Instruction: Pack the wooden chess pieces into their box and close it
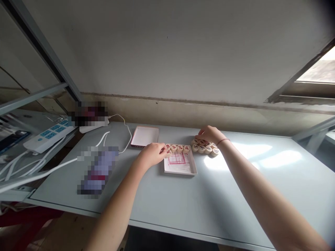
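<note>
Left hand (156,152) and right hand (210,134) extend forward, apart, with fingers (162,147) bent.

White pwr strip (35,141) w/ blue sockets (53,128) sat far L, white cables (28,178) nearer. A purplish pixelated obj. (98,172) lay L on the tabletop (162,198); a dark pixelated obj. (90,114) was farther back. Grey metal post (43,48) slanted far L, window (318,69) far R.

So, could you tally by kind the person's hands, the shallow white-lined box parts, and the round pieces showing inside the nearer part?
Hands: 2, the left hand and the right hand
Box parts: 2, the far part and the near part
Round pieces showing inside the near part: 5
Total: 9
</note>
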Demonstrator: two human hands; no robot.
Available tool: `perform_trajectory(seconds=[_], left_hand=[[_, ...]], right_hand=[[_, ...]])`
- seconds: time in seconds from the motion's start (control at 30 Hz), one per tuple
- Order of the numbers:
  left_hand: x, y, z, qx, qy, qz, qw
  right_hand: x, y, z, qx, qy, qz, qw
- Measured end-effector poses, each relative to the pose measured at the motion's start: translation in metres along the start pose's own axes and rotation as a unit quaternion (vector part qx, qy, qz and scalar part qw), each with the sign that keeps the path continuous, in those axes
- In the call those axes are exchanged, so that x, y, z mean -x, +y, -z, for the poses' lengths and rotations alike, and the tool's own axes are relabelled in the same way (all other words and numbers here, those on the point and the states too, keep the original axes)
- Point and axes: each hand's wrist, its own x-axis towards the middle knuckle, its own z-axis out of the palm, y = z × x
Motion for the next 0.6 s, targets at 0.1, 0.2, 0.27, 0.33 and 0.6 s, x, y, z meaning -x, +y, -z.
perform_trajectory(seconds=[0.1, 0.2, 0.27, 0.33, 0.6], left_hand=[[0.001, 0.001, 0.0, 0.0, 0.004, -0.007, 1.0], [0.0, 0.001, -0.001, -0.005, 0.012, -0.016, 1.0], [0.0, 0.001, -0.001, -0.008, 0.03, -0.029, 0.999], [-0.001, 0.002, -0.003, -0.006, 0.066, -0.049, 0.997], [0.0, 0.019, -0.023, 0.072, 0.175, -0.186, 0.964]], right_hand=[[-0.001, -0.004, 0.002, 0.011, 0.002, 0.002, 1.0], [-0.004, -0.005, 0.003, 0.022, 0.015, 0.009, 1.0], [-0.001, -0.006, 0.006, 0.012, 0.031, 0.006, 0.999], [0.009, -0.009, 0.01, -0.065, 0.057, -0.001, 0.996], [0.097, -0.044, -0.005, -0.441, -0.018, 0.161, 0.883]])
